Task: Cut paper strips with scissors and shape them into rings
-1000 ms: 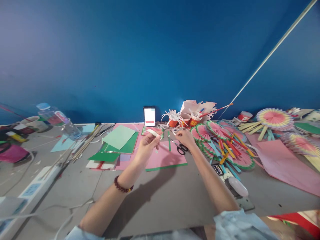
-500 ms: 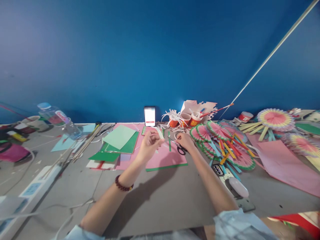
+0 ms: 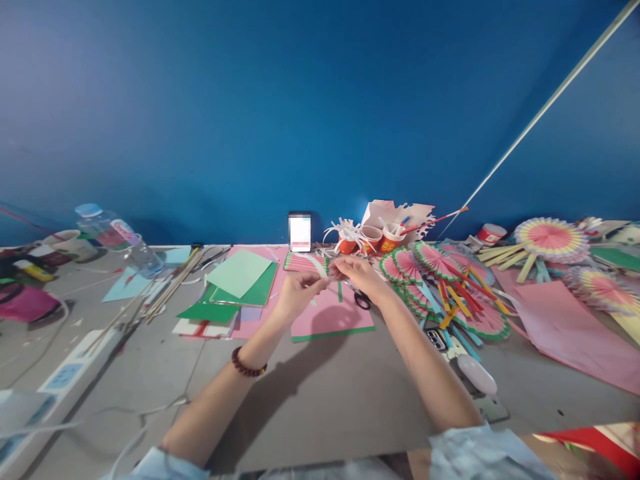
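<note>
My left hand (image 3: 300,293) pinches a thin white strip (image 3: 318,267) that curves up from its fingertips. Close on the right, my right hand (image 3: 361,277) has its fingertips drawn together beside the strip's end; what lies between them is too small to make out. Under both hands is a pink sheet (image 3: 333,323) with a green lower edge and a short green strip (image 3: 340,291) on it. Black-handled scissors (image 3: 362,300) lie below my right hand, partly hidden by it. A pleated pink-and-green paper piece (image 3: 295,261) sits behind my left hand.
A lit phone (image 3: 300,232) leans on the blue wall. Red paper cups (image 3: 390,239) stand at the back. Pleated paper fans (image 3: 485,320) pile up at right; green sheets (image 3: 243,275) are stacked at left. A bottle (image 3: 117,237) and power strip (image 3: 65,380) are further left.
My right hand has moved left, away from over the scissors, to the white strip's end. My left hand has turned slightly, and the strip now points up instead of lying across its fingers.
</note>
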The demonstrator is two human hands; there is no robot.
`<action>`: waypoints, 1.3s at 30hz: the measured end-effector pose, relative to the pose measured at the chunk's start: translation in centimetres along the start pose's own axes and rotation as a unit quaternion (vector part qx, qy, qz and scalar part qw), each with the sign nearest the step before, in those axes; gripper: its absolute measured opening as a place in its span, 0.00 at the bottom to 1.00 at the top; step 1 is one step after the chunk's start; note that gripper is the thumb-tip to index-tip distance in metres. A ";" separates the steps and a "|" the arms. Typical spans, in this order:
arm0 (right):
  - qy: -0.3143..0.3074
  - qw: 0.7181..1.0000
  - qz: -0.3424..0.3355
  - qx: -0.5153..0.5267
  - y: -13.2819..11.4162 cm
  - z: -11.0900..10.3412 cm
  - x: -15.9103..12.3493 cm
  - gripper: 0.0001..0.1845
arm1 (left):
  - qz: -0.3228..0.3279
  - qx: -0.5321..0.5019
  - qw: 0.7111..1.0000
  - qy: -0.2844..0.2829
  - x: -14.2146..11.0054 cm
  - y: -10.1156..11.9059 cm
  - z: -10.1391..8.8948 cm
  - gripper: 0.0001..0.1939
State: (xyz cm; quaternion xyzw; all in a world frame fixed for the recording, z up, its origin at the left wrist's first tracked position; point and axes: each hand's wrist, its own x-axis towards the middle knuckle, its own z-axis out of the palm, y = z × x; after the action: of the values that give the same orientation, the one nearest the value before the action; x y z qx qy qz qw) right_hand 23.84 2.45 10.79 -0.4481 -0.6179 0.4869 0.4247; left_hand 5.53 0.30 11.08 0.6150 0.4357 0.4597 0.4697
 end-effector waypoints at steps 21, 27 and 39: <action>0.012 0.999 0.019 0.046 -1.5 1.2 -1.2 0.12 | 0.009 0.050 0.998 -0.021 -0.2 0.1 0.1 0.11; 0.027 0.997 0.018 0.066 -1.1 1.5 -1.1 0.14 | 0.006 0.022 1.000 -0.008 -0.2 0.0 0.1 0.08; 0.102 0.977 -0.120 -0.146 -2.9 2.5 -2.3 0.07 | -0.014 -0.040 0.997 0.062 0.2 -0.2 -0.2 0.11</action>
State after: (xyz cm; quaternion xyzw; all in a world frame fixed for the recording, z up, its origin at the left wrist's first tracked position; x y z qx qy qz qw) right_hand 21.58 -0.65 13.02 -0.4753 -0.6847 0.2890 0.4709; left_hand 5.34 0.54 10.92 0.5600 0.4534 0.5076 0.4724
